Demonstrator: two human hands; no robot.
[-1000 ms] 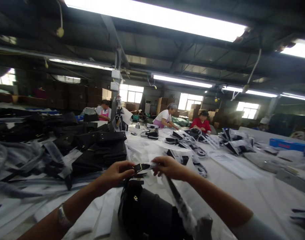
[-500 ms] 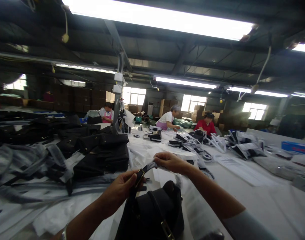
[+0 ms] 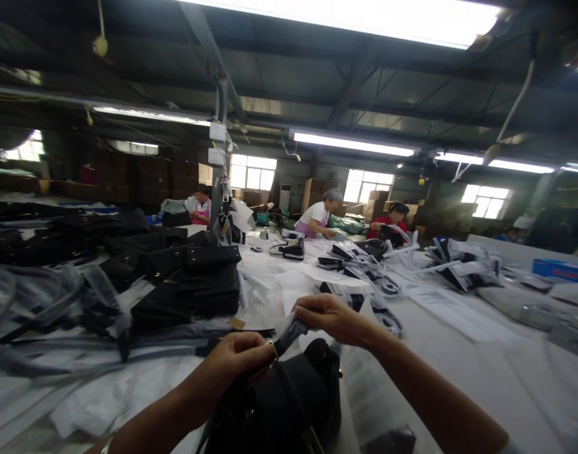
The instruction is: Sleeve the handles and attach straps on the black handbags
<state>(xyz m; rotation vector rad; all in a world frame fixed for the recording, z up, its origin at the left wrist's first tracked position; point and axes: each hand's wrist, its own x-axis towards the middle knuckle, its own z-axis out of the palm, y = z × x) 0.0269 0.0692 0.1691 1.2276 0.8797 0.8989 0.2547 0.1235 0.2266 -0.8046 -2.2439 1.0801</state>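
Low in the centre of the head view sits a black handbag (image 3: 279,403) with gold-coloured metal fittings. Just above it my left hand (image 3: 244,356) is closed on the black strap beside its gold buckle (image 3: 272,352). My right hand (image 3: 329,318) pinches the plastic-wrapped part of the strap (image 3: 289,335), which slants up from the buckle. Between the two hands only a short length of strap shows. Clear plastic wrap (image 3: 371,397) lies along the right side of the bag. The strap's end is hidden in my right hand.
Black bags (image 3: 189,280) are piled at left, with plastic-wrapped straps (image 3: 57,309) before them. Wrapped parts (image 3: 464,265) and a blue box (image 3: 561,271) lie at right. Across the white table (image 3: 454,366) work several people, one a person in red (image 3: 388,224). A post (image 3: 218,176) stands left of centre.
The handbag has turned and tilted beneath my hands. The strap has gone from nearly level to slanting, and my left hand has moved down and now covers more of the buckle end.
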